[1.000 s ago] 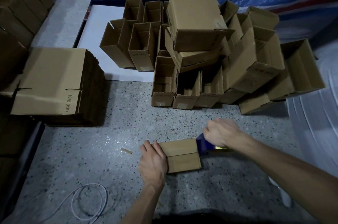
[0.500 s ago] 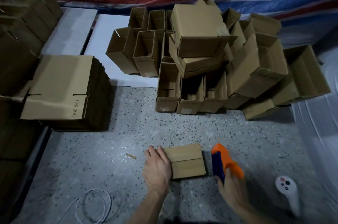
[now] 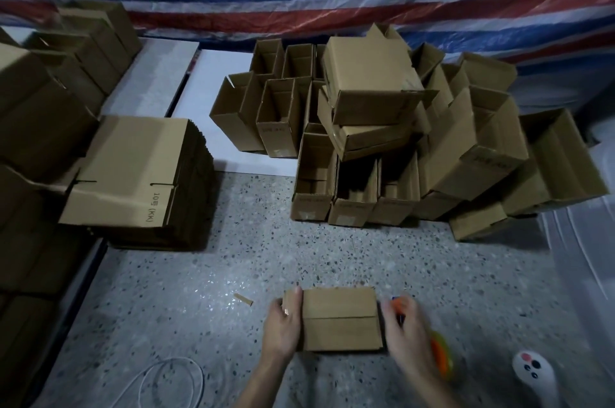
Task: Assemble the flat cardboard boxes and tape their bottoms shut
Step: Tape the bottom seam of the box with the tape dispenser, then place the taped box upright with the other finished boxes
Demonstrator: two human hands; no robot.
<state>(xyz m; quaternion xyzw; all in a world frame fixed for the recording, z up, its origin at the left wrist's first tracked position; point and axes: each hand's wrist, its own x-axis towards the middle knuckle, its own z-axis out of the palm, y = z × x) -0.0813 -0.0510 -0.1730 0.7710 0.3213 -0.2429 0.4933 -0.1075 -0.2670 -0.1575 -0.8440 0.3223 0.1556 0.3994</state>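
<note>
Small box [image 3: 339, 324] is sitting closed-flaps-up on the speckled floor [image 3: 233, 274], right in front of the person. Left hand [image 3: 283, 329] is gripping its left end, and right hand [image 3: 404, 332] is hovering just beside its right end, blurred, over the orange tape dispenser [image 3: 442, 357]; can't tell if it's holding it. Taping step is in hand, I'm guessing: tape on the seam isn't readable, so next is either running the dispenser along it or shifting the box to the assembled pile [image 3: 399, 148].
</note>
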